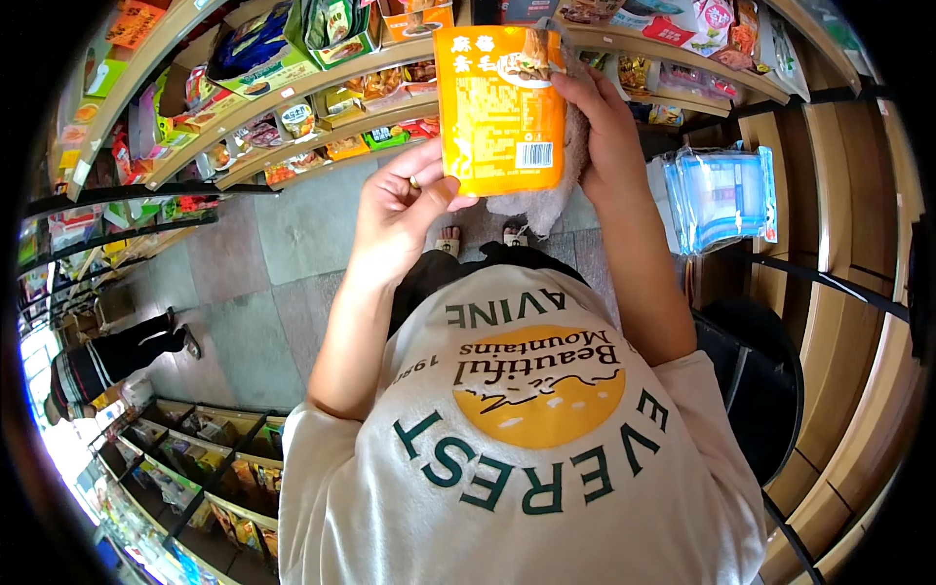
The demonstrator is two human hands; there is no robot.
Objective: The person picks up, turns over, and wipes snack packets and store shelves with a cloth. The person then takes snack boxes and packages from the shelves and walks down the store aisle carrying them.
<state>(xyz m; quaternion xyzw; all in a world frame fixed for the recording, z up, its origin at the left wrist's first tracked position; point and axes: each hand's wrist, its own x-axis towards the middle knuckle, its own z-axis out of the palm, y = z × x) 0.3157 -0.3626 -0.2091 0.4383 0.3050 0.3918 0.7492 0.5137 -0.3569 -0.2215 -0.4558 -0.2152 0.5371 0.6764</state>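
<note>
The orange packet is in front of the chest, raised well above the floor, and I judge the likeliest trouble to be a slip. The left hand pinches only its lower left corner, thumb in front; the right hand grips the right edge, thumb near the top, with a grey cloth bunched against it. That cloth could slide, since it takes up room in the same grasp, and its loose end might snag something; too hard a squeeze could crease the film.

The packet's long axis runs fore and aft in my view, its title end pointing forward, leaning a touch left. Its barcode side faces me (upright enough for me to read from here).

Farther out, stocked shelves lie ahead, clear plastic packs to the right, and another person well off left.
</note>
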